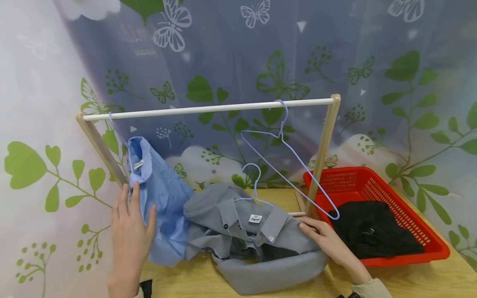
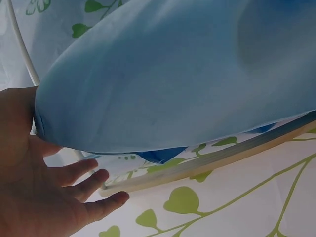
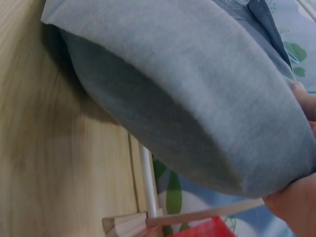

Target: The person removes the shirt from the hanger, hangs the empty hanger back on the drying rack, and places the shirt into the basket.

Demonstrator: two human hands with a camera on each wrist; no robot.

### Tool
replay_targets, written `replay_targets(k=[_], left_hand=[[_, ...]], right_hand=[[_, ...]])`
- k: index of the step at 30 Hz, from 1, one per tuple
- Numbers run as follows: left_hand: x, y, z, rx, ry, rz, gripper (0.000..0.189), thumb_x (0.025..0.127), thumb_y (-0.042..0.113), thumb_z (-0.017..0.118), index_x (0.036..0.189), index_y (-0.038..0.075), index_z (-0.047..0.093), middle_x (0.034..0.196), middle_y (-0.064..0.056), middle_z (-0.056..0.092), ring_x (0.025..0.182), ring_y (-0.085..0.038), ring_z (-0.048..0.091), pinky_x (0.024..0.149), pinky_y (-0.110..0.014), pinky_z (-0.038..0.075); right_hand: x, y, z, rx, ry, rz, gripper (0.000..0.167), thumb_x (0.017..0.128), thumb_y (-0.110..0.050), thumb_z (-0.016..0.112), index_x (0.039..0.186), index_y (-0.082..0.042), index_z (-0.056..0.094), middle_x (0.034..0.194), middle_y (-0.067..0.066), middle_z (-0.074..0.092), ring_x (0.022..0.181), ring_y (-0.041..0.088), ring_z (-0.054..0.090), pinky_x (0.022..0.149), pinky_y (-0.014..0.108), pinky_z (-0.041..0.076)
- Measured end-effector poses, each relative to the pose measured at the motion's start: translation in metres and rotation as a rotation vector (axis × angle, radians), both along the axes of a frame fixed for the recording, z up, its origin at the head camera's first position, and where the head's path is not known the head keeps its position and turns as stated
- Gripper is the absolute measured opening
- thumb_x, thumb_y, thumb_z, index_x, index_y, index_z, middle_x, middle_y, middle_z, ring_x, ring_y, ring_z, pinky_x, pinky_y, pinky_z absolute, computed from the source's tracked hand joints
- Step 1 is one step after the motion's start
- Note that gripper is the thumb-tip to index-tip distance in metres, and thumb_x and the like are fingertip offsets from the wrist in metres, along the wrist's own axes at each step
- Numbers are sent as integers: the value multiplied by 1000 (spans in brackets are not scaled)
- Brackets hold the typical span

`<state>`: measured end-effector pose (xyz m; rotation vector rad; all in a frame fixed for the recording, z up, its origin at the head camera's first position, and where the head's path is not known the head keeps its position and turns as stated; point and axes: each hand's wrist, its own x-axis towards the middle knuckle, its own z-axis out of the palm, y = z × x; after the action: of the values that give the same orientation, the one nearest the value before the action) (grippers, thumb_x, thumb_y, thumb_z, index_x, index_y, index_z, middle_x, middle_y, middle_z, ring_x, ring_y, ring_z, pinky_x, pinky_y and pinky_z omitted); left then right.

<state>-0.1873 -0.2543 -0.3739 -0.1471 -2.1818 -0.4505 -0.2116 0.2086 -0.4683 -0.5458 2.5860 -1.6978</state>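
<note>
Shirt (image 1: 287, 238), gray, mid tabletop (image 1: 164, 285), hanger (image 1: 255, 194) in collar. Right hand (image 1: 328, 242) gripping its right side between thumb and fingers. Left hand (image 1: 130, 231) touching blue garment (image 1: 164, 207) toward tabletop's left edge, fingers loosely extended, spread. Rack (image 1: 324, 145) behind, second hanger (image 1: 302, 163) hooked on rail (image 1: 208, 109). Red basket (image 1: 346, 180) by tabletop's right edge, black cloth (image 1: 376, 229) inside.

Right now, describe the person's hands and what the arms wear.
The left hand and right hand wear no gloves. A beige sleeve shows past the right wrist, a sliver of beige cuff past the left. Something black shows at each wrist, too cropped to identify.
</note>
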Motion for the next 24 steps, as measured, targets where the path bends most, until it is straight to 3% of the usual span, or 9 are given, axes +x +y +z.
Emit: replay_targets(k=[3,7,11,15,19,22,24], left_hand=[[1,4,0,-6,39,8,71,92,12,70,155,3,38,154,-34,34,137,-57,33,108,-71,28],[1,14,2,-48,162,-5,62,89,10,69,147,0,48,148,-32,42,139,-54,34,114,-66,26],[-4,29,1,-76,263,-120,47,89,6,66,134,-4,59,137,-28,56,133,-51,43,114,-59,31],[-8,45,-11,-107,199,-230,31,100,16,57,124,-1,67,129,-20,64,128,-45,51,110,-63,33],[-9,56,-25,-173,104,-259,25,102,17,55,118,4,69,130,-18,63,134,-41,48,113,-65,27],[-9,62,-30,-188,107,-276,23,98,10,60,117,3,70,131,-19,62,137,-41,45,114,-67,25],[-9,66,-32,-195,113,-288,22,101,14,57,116,3,70,131,-18,63,136,-40,47,114,-67,26]], right_hand=[[4,7,-2,-6,-16,-13,37,105,-21,57,136,-3,63,136,18,62,114,0,59,93,23,50],[10,15,-1,24,-1,-39,38,105,-21,57,137,-2,62,141,19,58,121,-9,50,97,17,44],[13,22,1,23,10,-19,38,105,-20,56,138,-2,62,140,18,59,121,-8,50,97,15,43],[15,27,1,39,43,-3,36,105,-18,56,136,-1,63,135,12,63,118,-8,53,95,16,46],[17,32,0,28,103,16,31,105,-12,55,132,0,65,130,-2,66,115,-6,57,92,16,47],[17,34,2,-12,137,38,29,105,-8,53,131,-1,66,126,-10,67,113,-2,59,92,16,48],[18,36,4,-36,147,54,29,106,-6,51,131,-2,65,126,-13,66,113,-2,60,91,16,48]])
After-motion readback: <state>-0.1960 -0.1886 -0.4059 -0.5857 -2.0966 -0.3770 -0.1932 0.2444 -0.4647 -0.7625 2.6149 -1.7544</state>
